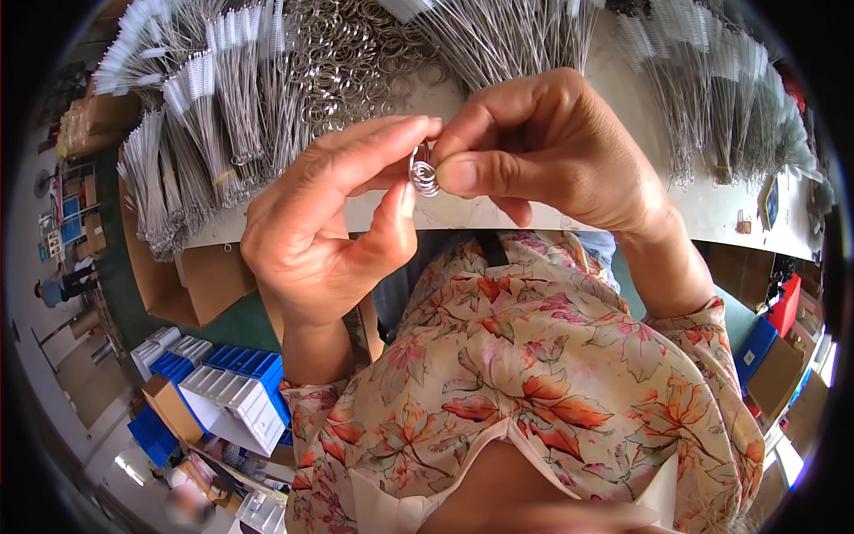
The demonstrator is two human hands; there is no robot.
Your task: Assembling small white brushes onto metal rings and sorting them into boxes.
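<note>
Several small silvery wire rings (pixel 424 175), looking like a loose coil, are between my two hands just over the table's near edge. My left hand (pixel 334 200) curls around their left side, its forefinger reaching above and its thumb tip touching from below. From the right, my right hand (pixel 543 151) pinches the rings' edge between thumb and forefinger. Whether the rings are separate or one spiral I cannot tell. Beyond my hands a heap of loose metal rings (pixel 356 67) lies on the white table (pixel 551 216).
Bundles of wire-stemmed brushes with white bristles lie at the left (pixel 213 98), the far middle (pixel 507 40) and the right (pixel 725 89). An open cardboard box (pixel 200 285) stands below the left table edge. Blue and white plastic bins (pixel 236 400) are farther down. A distant person (pixel 67 283) shows at far left.
</note>
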